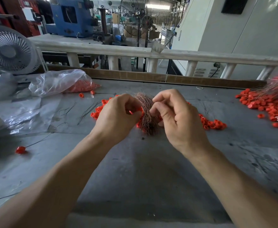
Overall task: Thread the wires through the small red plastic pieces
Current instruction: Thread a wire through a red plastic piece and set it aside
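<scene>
1. The grey bench fills most of the view, with a brown cardboard strip along its far edge and a white railing behind it.
2. A white fan stands at the far left of the bench. Near it lies a clear plastic bag with red pieces inside, and a clear sheet is spread in front of the bag.
3. A big heap of red plastic pieces lies at the right side of the bench, with thin wires over its far part. A smaller heap of red pieces lies in the middle, partly hidden behind both hands.
4. The left hand has its fingers curled and pinches a small red piece, just beside the wire bundle.
5. The right hand has its fingers curled too; thumb and forefinger meet at the bundle and seem to pinch wire there, but a single strand is too fine to see.
6. The bundle of copper-coloured wires stands between the two hands, over the middle heap, fanning out at the top.
7. One red piece with a wire in it lies alone at the left front of the bench.
</scene>
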`<state>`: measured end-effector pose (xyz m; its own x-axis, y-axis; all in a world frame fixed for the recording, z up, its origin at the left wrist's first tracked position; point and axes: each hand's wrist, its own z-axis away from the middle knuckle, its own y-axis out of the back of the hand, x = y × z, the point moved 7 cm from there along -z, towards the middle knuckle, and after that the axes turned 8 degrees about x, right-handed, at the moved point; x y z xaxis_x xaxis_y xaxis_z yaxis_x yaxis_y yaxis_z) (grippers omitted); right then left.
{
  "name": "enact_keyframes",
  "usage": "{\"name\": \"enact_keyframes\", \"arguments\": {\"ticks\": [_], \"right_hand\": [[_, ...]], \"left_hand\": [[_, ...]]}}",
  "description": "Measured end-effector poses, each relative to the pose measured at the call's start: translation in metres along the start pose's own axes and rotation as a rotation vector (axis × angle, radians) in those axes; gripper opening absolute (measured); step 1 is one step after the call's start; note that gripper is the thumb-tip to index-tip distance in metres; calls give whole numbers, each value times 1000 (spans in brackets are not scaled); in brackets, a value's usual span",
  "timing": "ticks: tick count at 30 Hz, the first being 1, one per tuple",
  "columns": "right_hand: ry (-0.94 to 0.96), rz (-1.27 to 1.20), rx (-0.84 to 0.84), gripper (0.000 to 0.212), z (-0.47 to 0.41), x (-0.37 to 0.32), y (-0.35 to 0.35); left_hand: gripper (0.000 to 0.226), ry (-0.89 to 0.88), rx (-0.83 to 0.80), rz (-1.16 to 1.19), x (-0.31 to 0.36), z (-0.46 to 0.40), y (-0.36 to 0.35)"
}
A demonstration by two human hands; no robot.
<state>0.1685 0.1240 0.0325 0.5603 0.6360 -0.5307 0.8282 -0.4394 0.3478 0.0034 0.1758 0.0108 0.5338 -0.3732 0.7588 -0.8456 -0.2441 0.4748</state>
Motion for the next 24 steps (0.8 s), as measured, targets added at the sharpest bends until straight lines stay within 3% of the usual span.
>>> {"name": "enact_keyframes", "arguments": {"ticks": [5, 10, 24], "right_hand": [[-160, -171, 133, 13, -1, 8, 12], [-243, -233, 98, 32, 0, 14, 16], [-347, -297, 78, 14, 5, 8, 13]], "left_hand": [[18, 91, -73, 353, 8, 4, -4], [22, 163, -144, 603, 12, 7, -9], [23, 174, -198, 799, 16, 9, -15]]}}
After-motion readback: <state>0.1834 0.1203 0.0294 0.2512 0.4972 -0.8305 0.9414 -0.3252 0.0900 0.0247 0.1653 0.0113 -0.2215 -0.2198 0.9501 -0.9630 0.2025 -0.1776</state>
